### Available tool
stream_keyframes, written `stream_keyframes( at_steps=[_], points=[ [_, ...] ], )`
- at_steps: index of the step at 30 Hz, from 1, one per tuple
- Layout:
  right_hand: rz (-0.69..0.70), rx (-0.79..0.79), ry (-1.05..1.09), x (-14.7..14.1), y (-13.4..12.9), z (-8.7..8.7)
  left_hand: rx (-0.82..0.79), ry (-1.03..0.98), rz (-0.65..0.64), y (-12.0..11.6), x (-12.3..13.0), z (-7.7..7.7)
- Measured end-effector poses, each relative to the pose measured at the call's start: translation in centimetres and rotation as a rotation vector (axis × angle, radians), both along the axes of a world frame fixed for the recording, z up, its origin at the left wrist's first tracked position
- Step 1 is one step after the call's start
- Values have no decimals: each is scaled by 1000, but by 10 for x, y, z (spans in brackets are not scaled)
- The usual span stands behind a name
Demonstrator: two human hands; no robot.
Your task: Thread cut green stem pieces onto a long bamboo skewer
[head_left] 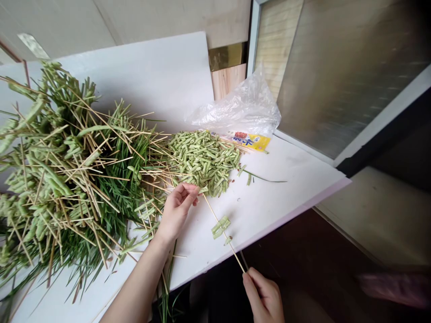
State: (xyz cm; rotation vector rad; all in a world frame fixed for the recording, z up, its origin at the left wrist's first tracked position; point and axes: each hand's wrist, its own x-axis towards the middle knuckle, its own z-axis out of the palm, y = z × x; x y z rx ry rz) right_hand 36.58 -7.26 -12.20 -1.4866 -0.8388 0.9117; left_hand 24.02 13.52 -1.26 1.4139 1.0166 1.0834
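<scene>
My right hand is closed around the lower end of a thin wooden skewer, past the table's front edge. Several short green bean pieces are threaded side by side along the skewer's middle. At the skewer's upper tip, my left hand pinches a cut green bean piece between thumb and fingers. Just beyond it lies a pile of cut green bean pieces. Whether the tip has gone into the pinched piece I cannot tell.
A large heap of filled skewers and long green leaves covers the table's left side. Behind the bean pile lie a clear plastic bag and a yellow packet. A framed glass panel stands at the right of the white table.
</scene>
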Motion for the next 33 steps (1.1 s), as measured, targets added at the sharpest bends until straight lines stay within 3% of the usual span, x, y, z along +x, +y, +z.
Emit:
stream_keyframes(
  at_steps=[9,17,27,33],
  points=[
    [-11,7,4,0,0,-4,25,114,-59,0,-2,-3],
    [-45,-8,3,-2,0,3,8,153,-66,-2,-1,-9],
    [39,124,-32,5,-2,-36,-217,-67,6,-4,7,-5],
    [-16,36,17,0,-2,-18,-238,-61,11,-4,6,-3]
  ],
)
